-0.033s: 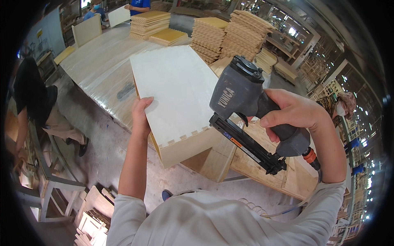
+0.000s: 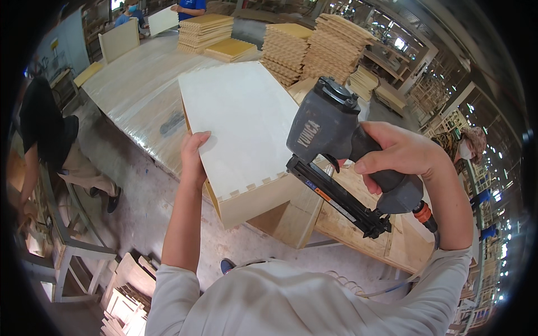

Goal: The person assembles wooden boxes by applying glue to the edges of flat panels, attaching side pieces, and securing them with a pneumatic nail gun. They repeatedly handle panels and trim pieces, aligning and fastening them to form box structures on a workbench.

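Note:
My left hand (image 2: 194, 151) grips the left edge of a pale wooden drawer box (image 2: 241, 112), thumb on its white top face. Interlocking joints show along the box's near edge. In my right hand (image 2: 386, 157) is a dark grey pneumatic nail gun (image 2: 325, 126), fingers wrapped round its handle. Its nose overlaps the box's right side in view; whether they touch I cannot tell. The gun's long magazine slants down to the right. An orange fitting (image 2: 424, 214) at the handle's end joins an air hose (image 2: 392, 287).
Behind the box stands a wide film-covered table (image 2: 129, 92) with stacked notched boards (image 2: 204, 32). Taller board stacks (image 2: 333, 47) rise at the far right. A wooden bench (image 2: 364, 235) lies under the box. People work at left, right and back. Wood scraps (image 2: 126, 302) lie lower left.

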`<state>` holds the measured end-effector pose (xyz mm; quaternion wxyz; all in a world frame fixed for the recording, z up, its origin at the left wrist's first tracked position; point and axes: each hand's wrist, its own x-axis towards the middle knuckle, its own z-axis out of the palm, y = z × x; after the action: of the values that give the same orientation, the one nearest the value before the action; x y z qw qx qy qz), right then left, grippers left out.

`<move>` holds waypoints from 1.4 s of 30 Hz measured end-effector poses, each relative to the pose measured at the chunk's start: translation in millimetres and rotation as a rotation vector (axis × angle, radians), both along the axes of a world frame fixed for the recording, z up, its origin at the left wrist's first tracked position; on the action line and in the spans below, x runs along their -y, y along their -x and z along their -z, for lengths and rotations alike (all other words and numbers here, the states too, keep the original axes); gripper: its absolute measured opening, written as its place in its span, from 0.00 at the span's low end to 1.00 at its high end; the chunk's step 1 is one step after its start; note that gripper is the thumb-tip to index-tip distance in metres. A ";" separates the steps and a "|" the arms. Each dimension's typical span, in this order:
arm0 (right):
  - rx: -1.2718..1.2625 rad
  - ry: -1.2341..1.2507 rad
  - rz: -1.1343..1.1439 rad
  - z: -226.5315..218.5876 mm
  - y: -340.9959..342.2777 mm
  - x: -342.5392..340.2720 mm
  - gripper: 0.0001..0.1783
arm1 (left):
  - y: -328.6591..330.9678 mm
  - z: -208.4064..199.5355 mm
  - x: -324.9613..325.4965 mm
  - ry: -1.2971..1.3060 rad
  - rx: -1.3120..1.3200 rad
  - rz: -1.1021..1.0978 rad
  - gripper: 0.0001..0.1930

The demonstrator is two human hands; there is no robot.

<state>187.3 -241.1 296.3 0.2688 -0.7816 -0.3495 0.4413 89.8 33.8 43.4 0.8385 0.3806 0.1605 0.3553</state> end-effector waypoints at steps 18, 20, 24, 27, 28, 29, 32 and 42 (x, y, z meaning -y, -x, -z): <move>-0.087 -0.014 -0.190 -0.3 33.0 -46.5 0.18 | -2.8 -4.0 0.6 0.006 0.041 0.019 0.16; -0.068 0.003 -0.228 2.8 37.1 -52.5 0.18 | -1.3 -4.8 3.0 0.021 0.031 -0.005 0.16; -0.029 0.026 -0.271 4.8 46.5 -61.1 0.18 | -0.1 -3.1 0.9 0.012 0.039 -0.015 0.15; -0.023 0.063 -0.270 6.9 46.7 -61.5 0.18 | 0.4 -3.2 4.1 0.021 0.064 -0.002 0.15; -0.022 0.056 -0.289 7.4 46.6 -61.5 0.18 | 0.7 -3.4 5.7 0.017 0.068 0.007 0.15; -0.021 0.045 -0.311 7.6 47.3 -62.3 0.18 | 1.6 -2.4 5.3 0.008 0.071 0.013 0.15; 0.002 0.019 -0.346 14.6 41.6 -58.5 0.20 | 1.2 -1.7 3.5 -0.005 0.039 0.002 0.17; 0.067 -0.211 0.057 39.4 8.2 84.1 0.24 | -10.6 -19.3 -41.5 0.179 -0.011 0.357 0.23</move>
<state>179.1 -325.2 256.8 0.3500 -0.7728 -0.3805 0.3681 100.4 75.3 62.7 0.9177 0.3290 0.1262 0.1833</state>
